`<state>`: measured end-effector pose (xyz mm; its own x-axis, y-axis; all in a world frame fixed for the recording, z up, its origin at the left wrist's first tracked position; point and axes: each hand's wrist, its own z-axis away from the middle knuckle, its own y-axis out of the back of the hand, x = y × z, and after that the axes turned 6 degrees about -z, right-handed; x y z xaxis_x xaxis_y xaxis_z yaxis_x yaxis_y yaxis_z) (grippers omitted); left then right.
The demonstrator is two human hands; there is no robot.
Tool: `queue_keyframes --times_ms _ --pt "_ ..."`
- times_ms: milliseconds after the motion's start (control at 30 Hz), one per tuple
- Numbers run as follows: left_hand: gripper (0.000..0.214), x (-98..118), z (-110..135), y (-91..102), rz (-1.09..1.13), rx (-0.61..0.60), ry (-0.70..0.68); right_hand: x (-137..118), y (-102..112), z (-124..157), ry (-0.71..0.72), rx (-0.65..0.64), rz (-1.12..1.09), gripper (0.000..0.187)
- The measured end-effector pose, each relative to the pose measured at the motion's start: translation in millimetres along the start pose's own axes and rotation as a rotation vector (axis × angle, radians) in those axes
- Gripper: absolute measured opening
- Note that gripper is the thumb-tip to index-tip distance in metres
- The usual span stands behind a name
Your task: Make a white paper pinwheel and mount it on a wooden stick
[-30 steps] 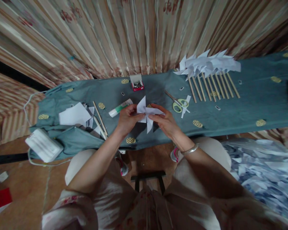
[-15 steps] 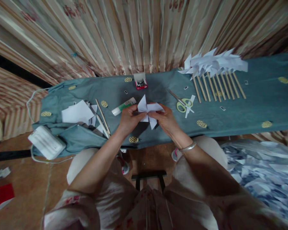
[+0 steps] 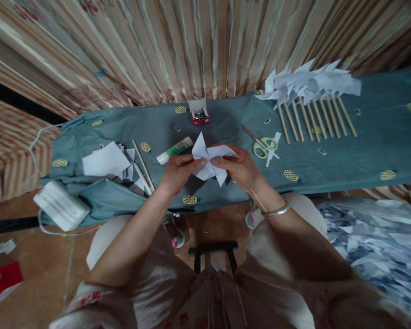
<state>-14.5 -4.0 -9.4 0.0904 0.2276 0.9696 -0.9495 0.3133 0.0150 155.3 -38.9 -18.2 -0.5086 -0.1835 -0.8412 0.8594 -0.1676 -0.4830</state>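
In the head view, my own, I hold a white paper pinwheel (image 3: 208, 171) over the cloth-covered table (image 3: 226, 123), about midway between its near and far edges. My left hand (image 3: 178, 172) pinches it from the left and my right hand (image 3: 244, 171) from the right, thumbs on top close to the centre, other fingers curled beneath. This one looks nearly shaped to me: its blades flare out from the middle, yet I see no stick on it, and my thumbs keep me from telling whether anything fastens the centre. Already made, by the look of it, is the row of white pinwheels (image 3: 311, 87) along the far edge to my right, their wooden sticks (image 3: 306, 119) pointing toward the near edge. What seems left is toward the left end: white sheets (image 3: 106, 160), and beside them a loose stick (image 3: 143, 165) slanting to the near edge. An open red box (image 3: 200, 121) of small metal pieces stands by the far edge, straight beyond my hands. As for direction, my pinwheel has no single long axis; one tip points to the far edge, leaning slightly left, another to the near edge, leaning slightly right, and a broad blade reaches rightward over my right fingers.
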Motion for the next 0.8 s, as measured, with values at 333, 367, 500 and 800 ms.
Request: queue_keyframes --times_ms 333,367,500,800 --pt "0.018 1.4 -1.3 -3.3 0.147 0.120 0.078 -2.0 7.5 -0.1 -0.028 -0.021 0.040 0.043" --pt "0.018 1.7 -1.0 -3.8 0.149 0.123 0.079 -1.3 7.1 -0.1 -0.020 -0.022 0.054 0.045" --pt "0.019 0.5 0.4 -4.9 0.177 0.127 0.056 1.2 3.9 0.5 0.061 -0.044 0.150 0.051" --pt "0.016 -1.5 2.9 -7.0 0.180 0.123 0.003 4.7 -0.8 2.4 0.184 -0.024 0.258 0.053"
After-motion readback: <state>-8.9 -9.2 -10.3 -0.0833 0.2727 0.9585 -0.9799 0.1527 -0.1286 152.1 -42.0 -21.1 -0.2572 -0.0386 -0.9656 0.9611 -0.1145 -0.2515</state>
